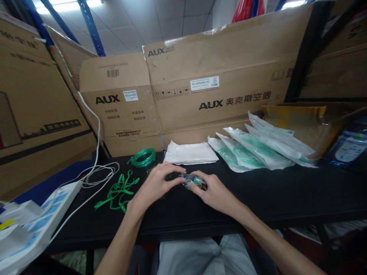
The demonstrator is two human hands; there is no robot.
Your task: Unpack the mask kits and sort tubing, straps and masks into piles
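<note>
My right hand (213, 189) is closed around a small clear, green-tinted plastic piece (193, 179), with its thumb along the near side. The piece looks like part of a breathing mask, but the fingers cover much of it. My left hand (160, 179) meets it from the other side, thumb and fingertips pinched at its left end. Left of that hand lies a tangle of flat green elastic straps (122, 191). Behind the straps is a coil of clear green tubing (143, 157). A stack of flat white packets (190, 152) lies just beyond both hands.
Several clear-and-white pouches with green contents (252, 149) fan out at the back right. A blue-labelled bottle (349, 145) stands at the far right. A white power strip (43, 221) with cables (99, 173) occupies the left. Cardboard panels (229, 84) wall the black table's (286, 194) back.
</note>
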